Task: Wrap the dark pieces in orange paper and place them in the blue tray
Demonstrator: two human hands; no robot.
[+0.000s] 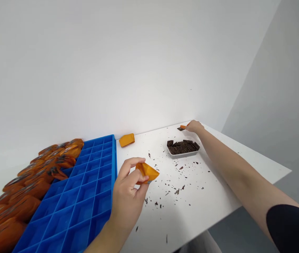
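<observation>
Blue grid tray (81, 196) at left, its near cells bare, orange packets (33, 182) heaped along its left side. Small white tray (183, 153) far right holds dark wafers (182, 147). Left hand (128, 196) near centre, grip pinching an orange wrapper (147, 172) over the surface (218, 182). Right hand (195, 126) stretched far, grip pressed on a dark piece (181, 128).

An orange pouch (147, 172), crumpled, pinched above the white table; dark wafer (180, 129) far back.
</observation>
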